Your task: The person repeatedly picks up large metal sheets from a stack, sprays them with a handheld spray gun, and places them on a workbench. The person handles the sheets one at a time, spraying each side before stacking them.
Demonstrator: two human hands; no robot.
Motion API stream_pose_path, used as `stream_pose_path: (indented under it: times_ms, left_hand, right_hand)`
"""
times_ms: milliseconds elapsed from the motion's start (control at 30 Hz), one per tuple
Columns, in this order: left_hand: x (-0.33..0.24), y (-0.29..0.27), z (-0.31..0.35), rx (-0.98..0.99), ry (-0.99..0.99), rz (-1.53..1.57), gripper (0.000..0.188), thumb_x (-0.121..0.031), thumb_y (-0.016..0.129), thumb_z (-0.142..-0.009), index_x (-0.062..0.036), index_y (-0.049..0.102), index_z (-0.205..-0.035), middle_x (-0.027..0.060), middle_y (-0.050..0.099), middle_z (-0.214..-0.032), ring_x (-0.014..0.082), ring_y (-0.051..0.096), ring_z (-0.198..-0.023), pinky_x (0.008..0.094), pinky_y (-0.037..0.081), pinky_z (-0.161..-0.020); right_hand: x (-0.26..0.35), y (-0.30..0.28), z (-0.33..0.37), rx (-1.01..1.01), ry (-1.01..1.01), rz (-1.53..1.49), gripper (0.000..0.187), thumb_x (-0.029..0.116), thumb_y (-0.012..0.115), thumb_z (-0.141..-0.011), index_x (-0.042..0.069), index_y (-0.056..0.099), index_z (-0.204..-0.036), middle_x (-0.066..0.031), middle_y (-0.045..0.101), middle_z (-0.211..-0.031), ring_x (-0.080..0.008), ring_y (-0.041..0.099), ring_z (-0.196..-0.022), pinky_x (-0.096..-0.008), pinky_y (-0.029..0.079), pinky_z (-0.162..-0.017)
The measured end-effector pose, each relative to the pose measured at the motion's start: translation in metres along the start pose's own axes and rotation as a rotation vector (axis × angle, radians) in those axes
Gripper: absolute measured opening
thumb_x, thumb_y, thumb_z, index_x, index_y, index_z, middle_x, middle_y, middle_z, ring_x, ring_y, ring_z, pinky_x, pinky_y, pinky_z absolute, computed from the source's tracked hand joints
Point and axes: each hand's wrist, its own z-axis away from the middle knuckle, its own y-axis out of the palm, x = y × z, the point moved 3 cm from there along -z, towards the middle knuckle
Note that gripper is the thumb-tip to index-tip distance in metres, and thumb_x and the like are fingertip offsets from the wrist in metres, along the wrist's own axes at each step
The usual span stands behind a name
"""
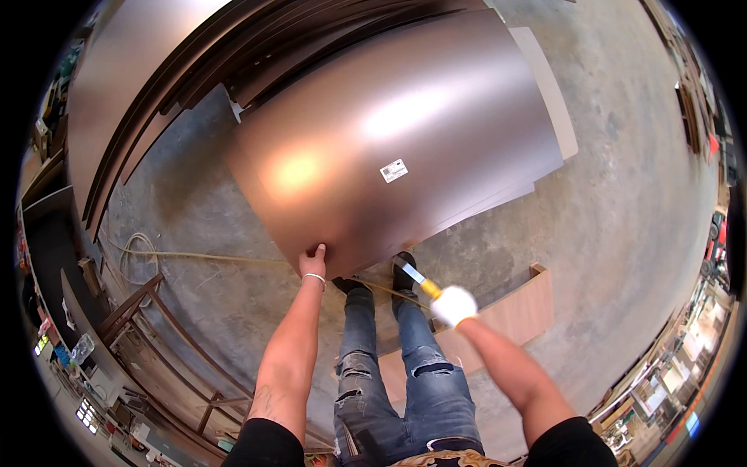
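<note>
A large glossy brown panel (pixel 447 109) lies tilted in front of me, with a small white label (pixel 394 170) on its face. My left hand (pixel 313 262) is bare and grips the panel's near corner, thumb on top and the other fingers hidden beneath. In a white glove, my right hand (pixel 454 307) is closed round the yellow handle of a scraper (pixel 420 282) with a flat metal blade. The blade points toward the panel's near edge, over my right shoe; whether it touches the edge I cannot tell.
More brown sheets (pixel 148 86) are stacked at the far left. A pale hose (pixel 210 256) crosses the concrete floor to a coil on the left. Beside my legs lies a light wooden board (pixel 502 315). A brown metal frame (pixel 183 327) stands at the lower left.
</note>
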Motion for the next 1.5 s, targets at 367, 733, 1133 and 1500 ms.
stream_pose_path:
  times_ms: [367, 733, 1133, 1500]
  left_hand:
    - [0.065, -0.001, 0.051, 0.089, 0.054, -0.080, 0.052, -0.034, 0.075, -0.086, 0.0074, 0.062, -0.114, 0.0169, 0.069, -0.106, 0.0271, 0.064, -0.097, 0.0382, 0.049, -0.090]
    - [0.179, -0.078, 0.057, 0.073, -0.195, 0.051, 0.052, -0.034, 0.073, -0.089, 0.0053, 0.061, -0.119, 0.0130, 0.067, -0.113, 0.0224, 0.063, -0.097, 0.0357, 0.050, -0.088]
    - [0.147, -0.092, 0.062, 0.007, -0.146, -0.057, 0.048, -0.031, 0.075, -0.085, 0.0032, 0.062, -0.116, 0.0129, 0.068, -0.109, 0.0241, 0.064, -0.100, 0.0356, 0.049, -0.090]
    - [0.096, -0.091, 0.045, -0.060, -0.101, -0.101, 0.048, -0.023, 0.076, -0.083, 0.0036, 0.059, -0.119, 0.0164, 0.066, -0.114, 0.0259, 0.062, -0.104, 0.0368, 0.047, -0.093]
  right_hand:
    - [-0.126, -0.065, -0.044, -0.258, 0.410, -0.833, 0.033, 0.026, 0.054, -0.089, -0.006, 0.063, -0.085, -0.0132, 0.062, -0.063, -0.0260, 0.063, -0.048, -0.0384, 0.053, -0.043]
    - [-0.148, -0.064, -0.065, -0.202, 0.342, -0.828, 0.024, 0.021, 0.055, -0.084, -0.001, 0.061, -0.077, -0.0137, 0.061, -0.061, -0.0265, 0.061, -0.046, -0.0391, 0.048, -0.042]
    - [-0.063, -0.260, -0.128, -0.238, 0.229, -1.058, 0.010, 0.006, 0.046, -0.080, 0.004, 0.044, -0.070, -0.0103, 0.042, -0.054, -0.0245, 0.044, -0.040, -0.0396, 0.039, -0.035]
    - [0.083, -0.330, -0.136, -0.252, 0.161, -0.787, 0.013, 0.013, 0.046, -0.087, 0.002, 0.054, -0.088, -0.0089, 0.053, -0.062, -0.0229, 0.051, -0.046, -0.0385, 0.043, -0.042]
